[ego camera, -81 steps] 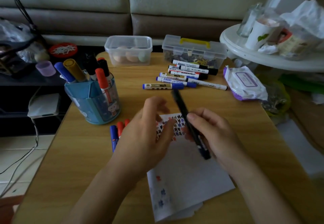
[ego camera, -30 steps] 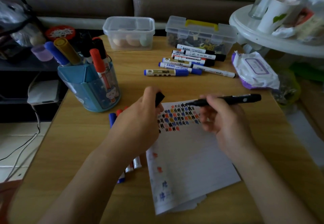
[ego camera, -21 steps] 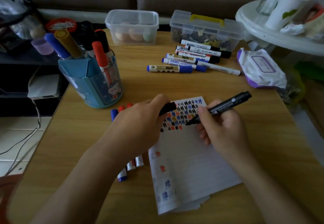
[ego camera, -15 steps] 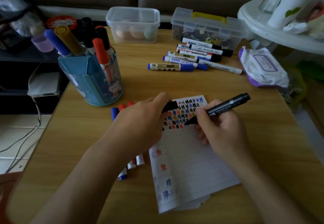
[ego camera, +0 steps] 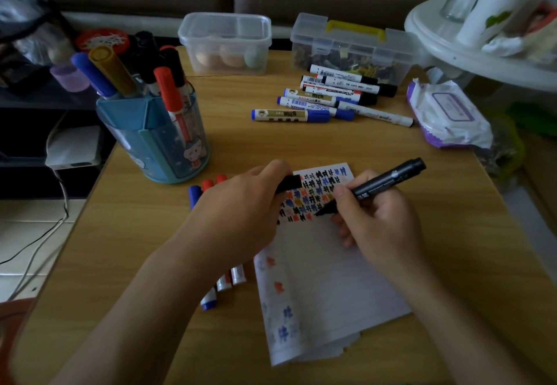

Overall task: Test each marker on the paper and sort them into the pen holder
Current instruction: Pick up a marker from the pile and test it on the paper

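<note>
Near the desk (ego camera: 361, 149) middle, the paper (ego camera: 325, 288) is lying lengthwise toward the near edge; the pen holder (ego camera: 150, 143) is standing at the left edge. The right hand (ego camera: 382, 225) is gripping the black marker (ego camera: 382, 184), tip seemingly touching the paper's marked far end, tail pointing far-right. The left hand (ego camera: 241, 213), nearer the pen holder, is pinching the cap (ego camera: 289, 182) just left of the tip.

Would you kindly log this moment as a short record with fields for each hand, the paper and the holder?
left hand: holds the black cap
right hand: grips the black marker, tip on the paper
pen holder: blue, upright, several markers inside
marker row: lies beyond the paper
</note>
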